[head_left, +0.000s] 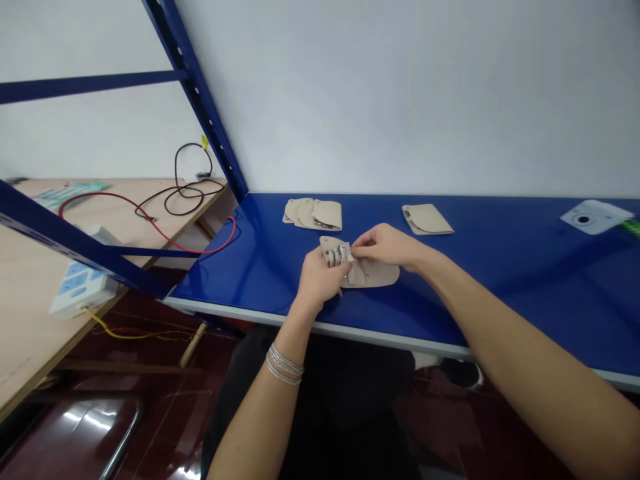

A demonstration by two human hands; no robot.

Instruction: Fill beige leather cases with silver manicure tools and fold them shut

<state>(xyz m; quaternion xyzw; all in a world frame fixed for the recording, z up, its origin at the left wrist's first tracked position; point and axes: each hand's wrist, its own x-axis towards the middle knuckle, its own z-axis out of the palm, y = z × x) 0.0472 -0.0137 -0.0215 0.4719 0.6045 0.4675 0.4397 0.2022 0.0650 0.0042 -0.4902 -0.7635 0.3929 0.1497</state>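
head view, seated at blue table [500, 280], near edge running left to right. beige pouch [373, 272] lying flat on the table surface at centre, close to the near edge. left hand [320, 280] closed on the pouch's left end, thumb on top, fingers curled around a small bundle of grey pieces [336, 255] held against the pouch. right hand [387, 245] above the pouch from the far side, fingertips pinched on the same grey bundle, touching it just right of the left thumb. silver bracelets [284, 364] on the left wrist. stack of beige pouches [314, 214] farther back on the table, left of centre, overlapping one another. single beige pouch [427, 219] farther back, right of centre, well apart from the stack. white device [595, 217] with a round opening at far right of the table. wooden bench [30, 320] to the left, separate from the table, behind blue rack beams [200, 93]. on the bench: black cable [183, 193] looped, red cable [150, 223] trailing toward the table, white power strip [80, 287] near its edge with a yellow wire [107, 327] hanging below. dark glossy floor [75, 427] beneath.
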